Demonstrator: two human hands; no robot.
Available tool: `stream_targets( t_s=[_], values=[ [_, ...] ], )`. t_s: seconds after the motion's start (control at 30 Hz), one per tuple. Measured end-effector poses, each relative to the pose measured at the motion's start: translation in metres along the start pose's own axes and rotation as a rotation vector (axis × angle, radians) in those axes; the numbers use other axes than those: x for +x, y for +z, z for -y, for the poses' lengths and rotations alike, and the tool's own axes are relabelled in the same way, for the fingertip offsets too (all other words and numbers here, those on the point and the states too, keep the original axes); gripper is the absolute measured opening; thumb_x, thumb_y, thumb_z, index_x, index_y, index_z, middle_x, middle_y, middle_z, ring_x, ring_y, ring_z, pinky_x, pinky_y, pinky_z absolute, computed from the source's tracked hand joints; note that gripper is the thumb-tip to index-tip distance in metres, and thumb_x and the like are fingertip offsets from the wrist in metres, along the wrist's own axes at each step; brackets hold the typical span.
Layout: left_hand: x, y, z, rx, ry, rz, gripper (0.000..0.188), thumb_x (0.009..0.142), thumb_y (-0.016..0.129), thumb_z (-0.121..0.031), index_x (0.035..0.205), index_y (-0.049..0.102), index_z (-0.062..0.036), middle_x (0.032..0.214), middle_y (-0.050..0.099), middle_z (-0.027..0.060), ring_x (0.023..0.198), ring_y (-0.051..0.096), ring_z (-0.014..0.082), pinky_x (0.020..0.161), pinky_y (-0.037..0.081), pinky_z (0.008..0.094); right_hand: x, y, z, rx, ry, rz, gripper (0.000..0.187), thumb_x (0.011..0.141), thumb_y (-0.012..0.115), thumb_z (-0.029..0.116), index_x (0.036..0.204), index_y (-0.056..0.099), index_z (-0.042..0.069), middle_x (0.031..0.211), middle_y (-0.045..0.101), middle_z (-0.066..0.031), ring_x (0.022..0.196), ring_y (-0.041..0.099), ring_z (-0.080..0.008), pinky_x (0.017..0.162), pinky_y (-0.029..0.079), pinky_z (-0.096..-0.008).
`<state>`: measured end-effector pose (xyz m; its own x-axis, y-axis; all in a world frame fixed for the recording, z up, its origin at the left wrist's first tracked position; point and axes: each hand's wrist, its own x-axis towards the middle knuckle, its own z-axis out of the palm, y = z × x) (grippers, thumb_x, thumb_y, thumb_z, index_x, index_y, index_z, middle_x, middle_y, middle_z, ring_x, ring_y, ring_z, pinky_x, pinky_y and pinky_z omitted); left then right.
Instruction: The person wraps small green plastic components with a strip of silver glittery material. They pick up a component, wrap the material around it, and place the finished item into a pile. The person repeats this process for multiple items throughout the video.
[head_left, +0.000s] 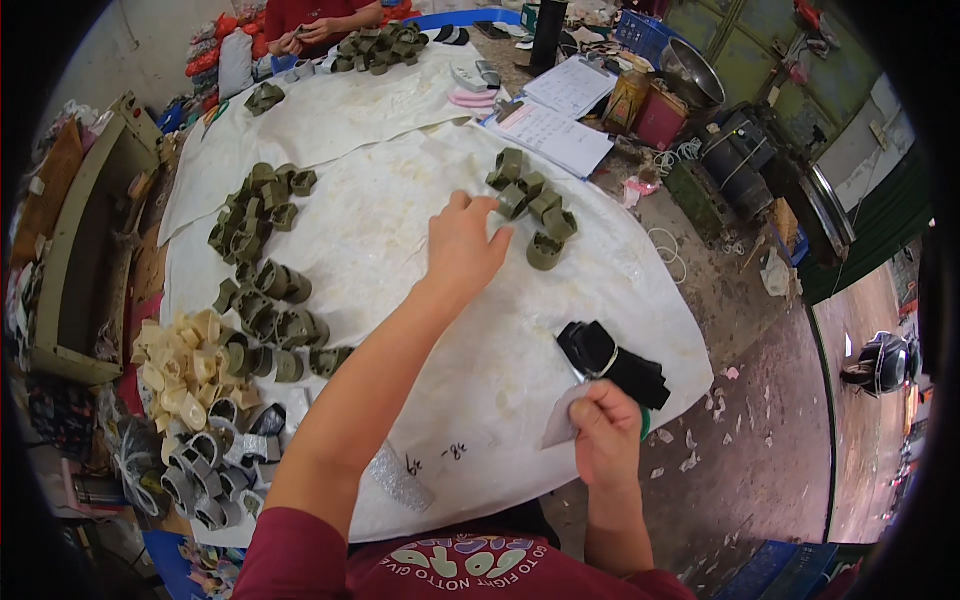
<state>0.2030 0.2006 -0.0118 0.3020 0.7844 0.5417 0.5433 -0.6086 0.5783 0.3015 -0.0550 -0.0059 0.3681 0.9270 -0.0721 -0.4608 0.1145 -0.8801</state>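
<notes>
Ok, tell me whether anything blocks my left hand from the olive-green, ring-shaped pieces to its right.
Nothing visible stands between your left hand and the olive-green, ring-shaped pieces; the hand is right beside the nearest one, though whether they touch is unclear.

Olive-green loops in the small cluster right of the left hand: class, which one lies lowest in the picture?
The bottom olive-green loop, right of the left hand; every other loop in that cluster sits higher in the picture.

Smooth-looking green rings (545, 203), glossy metal bowl (690, 73)
</notes>
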Motion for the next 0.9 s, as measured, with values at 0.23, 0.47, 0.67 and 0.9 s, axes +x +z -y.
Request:
stream_targets(
  t_s=[0.23,0.47,0.67,0.9],
  values=[
    [0.049,0.057,0.024,-0.019,-0.179,0.075,0.036,0.076,0.067,-0.013,0.11,0.063,-0.0031,0.091,0.063,0.0148,0.083,0.063,0.0299,0.073,0.049,0.0425,-0.002,-0.012,0.001,-0.041,0.019,-0.004,0.006,0.083,0.059,-0.001,0.088,0.061,-0.002,0.081,0.064,-0.0062,0.069,0.058,-0.0096,0.067,0.047,-0.0238],
    [0.033,-0.023,0.03,-1.009,-0.658,0.078,0.034,0.084,0.056,-0.007,0.116,0.056,0.0024,0.1,0.066,0.0123,0.077,0.068,0.0214,0.066,0.054,0.0311,0.005,-0.011,0.002,0.051,-0.029,0.015,0.013,0.08,0.058,0.0,0.093,0.058,-0.002,0.088,0.066,-0.0226,0.074,0.067,-0.0248,0.072,0.054,-0.0349],
    [-0.087,-0.088,-0.007,-1.305,-0.776,0.296,0.036,0.086,0.053,-0.004,0.122,0.053,-0.0002,0.116,0.062,0.0194,0.098,0.065,0.0265,0.079,0.055,0.0364,0.014,0.032,0.001,-0.124,0.046,0.296,0.012,0.081,0.06,-0.003,0.093,0.06,-0.002,0.108,0.065,-0.0147,0.093,0.063,-0.0181,0.083,0.049,-0.0318],
    [-0.162,-0.13,-0.046,-1.551,-0.923,0.255,0.054,0.085,0.061,-0.021,0.134,0.044,-0.0058,0.125,0.055,0.0151,0.105,0.059,0.0245,0.092,0.047,0.0364,-0.019,0.086,-0.027,-0.46,-0.143,0.504,0.017,0.08,0.06,-0.004,0.095,0.058,0.003,0.113,0.063,-0.0134,0.102,0.06,-0.0168,0.085,0.046,-0.0289]
  ],
)
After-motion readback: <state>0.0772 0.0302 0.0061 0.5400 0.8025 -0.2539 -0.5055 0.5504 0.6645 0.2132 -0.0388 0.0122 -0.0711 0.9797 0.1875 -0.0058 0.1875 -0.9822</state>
